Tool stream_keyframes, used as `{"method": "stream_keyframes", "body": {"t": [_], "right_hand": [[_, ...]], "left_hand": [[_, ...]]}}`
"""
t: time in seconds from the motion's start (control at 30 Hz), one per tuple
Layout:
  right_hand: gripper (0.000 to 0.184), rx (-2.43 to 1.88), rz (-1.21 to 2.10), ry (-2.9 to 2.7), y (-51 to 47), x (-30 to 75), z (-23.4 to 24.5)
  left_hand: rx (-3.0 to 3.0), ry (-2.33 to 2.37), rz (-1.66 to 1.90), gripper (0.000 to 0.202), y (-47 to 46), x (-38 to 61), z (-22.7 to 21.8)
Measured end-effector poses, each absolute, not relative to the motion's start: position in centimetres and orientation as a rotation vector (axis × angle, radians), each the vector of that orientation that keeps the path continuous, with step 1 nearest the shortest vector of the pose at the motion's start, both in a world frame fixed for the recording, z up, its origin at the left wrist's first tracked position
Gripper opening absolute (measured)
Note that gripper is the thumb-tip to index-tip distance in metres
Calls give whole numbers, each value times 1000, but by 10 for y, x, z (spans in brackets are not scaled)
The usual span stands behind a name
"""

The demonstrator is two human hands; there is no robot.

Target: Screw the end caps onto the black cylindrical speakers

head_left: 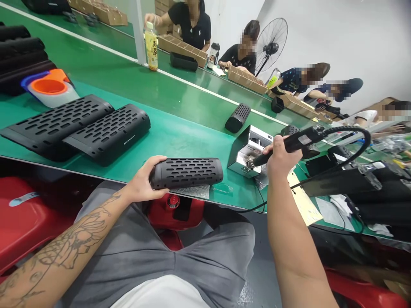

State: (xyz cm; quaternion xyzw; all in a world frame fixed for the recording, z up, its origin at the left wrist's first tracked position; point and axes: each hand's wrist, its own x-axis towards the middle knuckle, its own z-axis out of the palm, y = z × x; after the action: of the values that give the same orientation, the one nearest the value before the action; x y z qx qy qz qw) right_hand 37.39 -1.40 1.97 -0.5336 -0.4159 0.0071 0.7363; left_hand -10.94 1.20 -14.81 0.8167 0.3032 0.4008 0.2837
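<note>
- Left hand (141, 182) wraps the left end of a black perforated speaker (188, 172), which lies on its side at the near edge of the green desk (180, 137).
- Right hand (278, 159) is closed round a black electric screwdriver (290, 144); its tip points toward 8 o'clock and sits at a small grey screw feeder box (247, 149).
- The feeder box stands at 3 o'clock from the held speaker, just beside it.
- A curled black cable (356, 147) runs off the screwdriver's rear toward 3 o'clock.
- At 10 o'clock from the left hand: two larger black perforated housings (80, 128) side by side, touching.
- At 12 o'clock, well apart: one small speaker (238, 117) lying alone.
- At 11 o'clock, far: a yellow drink bottle (151, 46), upright.
- Beyond the desk, other people sit at cardboard trays (183, 46).
</note>
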Motion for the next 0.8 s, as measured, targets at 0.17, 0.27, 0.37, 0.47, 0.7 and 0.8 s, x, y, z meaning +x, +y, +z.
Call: {"method": "stream_keyframes", "body": {"t": [0.17,0.27,0.37,0.47,0.7,0.8], "right_hand": [[63,-1127,69,-979,-28,373,12],[62,-1079,90,-1017,-43,349,25],[56,-944,178,-1045,-60,305,42],[53,-777,382,-1133,-72,254,51],[59,-672,613,-1235,-62,176,40],[64,-738,629,-1245,-57,168,35]], "left_hand": [[2206,760,1078,106,15,-108,-148],[2194,757,1063,115,16,-106,-147],[2174,753,1047,122,15,-103,-146],[2166,738,1062,123,15,-101,-145],[2171,665,1123,118,17,-98,-149],[2158,654,1140,118,17,-97,-150]]}}
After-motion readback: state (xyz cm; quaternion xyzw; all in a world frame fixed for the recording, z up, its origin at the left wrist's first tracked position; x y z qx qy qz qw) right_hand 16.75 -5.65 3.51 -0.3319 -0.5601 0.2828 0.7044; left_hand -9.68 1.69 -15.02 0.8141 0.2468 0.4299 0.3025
